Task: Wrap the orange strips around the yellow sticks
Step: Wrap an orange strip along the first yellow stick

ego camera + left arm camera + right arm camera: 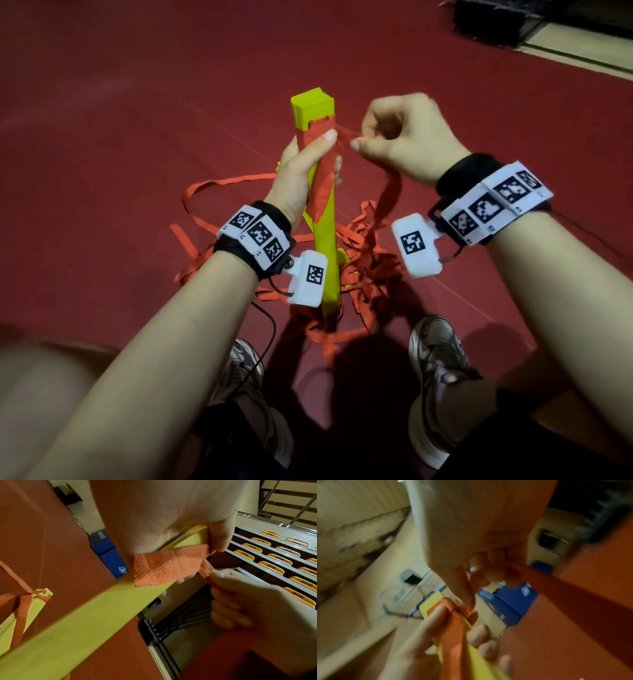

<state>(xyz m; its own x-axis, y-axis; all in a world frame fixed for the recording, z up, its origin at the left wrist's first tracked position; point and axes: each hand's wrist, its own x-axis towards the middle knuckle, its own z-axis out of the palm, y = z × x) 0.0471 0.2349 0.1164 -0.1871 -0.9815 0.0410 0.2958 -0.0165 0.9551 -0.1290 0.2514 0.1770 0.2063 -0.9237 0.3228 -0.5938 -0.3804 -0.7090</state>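
Fingers (356,145) pinching orange strip (344,132) (beside stick (323,236))

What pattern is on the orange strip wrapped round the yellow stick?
A fine grid of small raised pale dots on the orange strip, clearest in the left wrist view.

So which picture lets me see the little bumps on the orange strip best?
The left wrist view: the bumpy orange fabric strip fills the middle, sharp, lying across the long yellow plastic stick. The head view shows the strip wrapped round the stick, but too small for bumps. The right wrist view shows it blurred.
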